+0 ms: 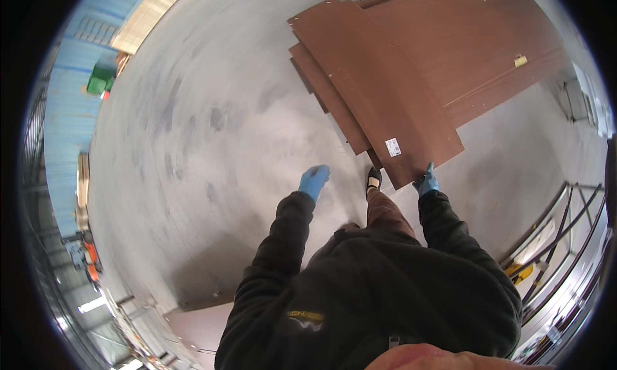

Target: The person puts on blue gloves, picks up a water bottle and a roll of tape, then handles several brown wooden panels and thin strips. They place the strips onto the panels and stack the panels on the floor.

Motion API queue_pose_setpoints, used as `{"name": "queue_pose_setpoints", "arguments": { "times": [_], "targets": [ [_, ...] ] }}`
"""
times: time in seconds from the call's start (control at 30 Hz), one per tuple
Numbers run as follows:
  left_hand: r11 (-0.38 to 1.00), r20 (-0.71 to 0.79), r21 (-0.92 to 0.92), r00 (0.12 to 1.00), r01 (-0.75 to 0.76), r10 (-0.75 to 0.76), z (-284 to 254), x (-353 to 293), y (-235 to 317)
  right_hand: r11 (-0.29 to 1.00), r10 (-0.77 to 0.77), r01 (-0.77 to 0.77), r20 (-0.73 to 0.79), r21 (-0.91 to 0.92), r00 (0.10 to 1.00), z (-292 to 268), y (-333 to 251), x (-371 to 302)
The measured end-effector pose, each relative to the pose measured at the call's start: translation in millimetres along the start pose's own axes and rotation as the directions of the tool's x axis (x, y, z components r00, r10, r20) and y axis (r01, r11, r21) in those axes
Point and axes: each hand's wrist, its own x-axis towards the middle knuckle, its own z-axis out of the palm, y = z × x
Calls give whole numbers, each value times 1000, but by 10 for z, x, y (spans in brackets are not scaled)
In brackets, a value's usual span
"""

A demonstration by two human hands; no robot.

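Both hands wear light blue gloves. My right hand [427, 180] grips the near end of a long brown panel [392, 87], by its right corner. A white label [393, 147] is stuck on this panel near that end. The panel lies at a slant across other brown boards, whose edges show along its left side. To the left, my left hand [314, 180] is in the air over the grey floor, its fingers curled in and no object visible in them. It is apart from the panel. My foot [373, 179] stands beside the stack's near end.
A wide brown sheet [463, 42] spreads out at the far right, with a small yellowish piece [520, 61] on it. Black metal framing [556, 241] stands at the right. Along the left wall are a green bin [100, 79] and upright boards [83, 180].
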Motion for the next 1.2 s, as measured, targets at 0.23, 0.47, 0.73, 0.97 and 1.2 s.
{"name": "queue_pose_setpoints", "arguments": {
  "times": [0.23, 0.47, 0.73, 0.97, 1.2],
  "targets": [
    [998, 6, 33, 999, 49, -49, 469, 1767, 726, 990, 137, -130, -229, 44, 964, 179, -153, 116],
    [970, 48, -82, 973, 228, -224, 643, 3119, 1270, 988, 3, -64, -386, -143, 922, 432, -317, -528],
    [884, 153, -289, 929, 368, -337, 837, 3846, 1796, 995, -85, 104, -555, 4, 828, 737, -552, -985],
    [725, 311, -552, 909, 412, -279, 935, 4076, 1850, 976, -164, 211, -811, -52, 561, 1082, -599, -1099],
    [-323, 350, 889, 936, -326, 19, 899, 4311, 1804, 952, -281, 235, -857, -194, 433, 1198, -767, -1374]
  ]
}}
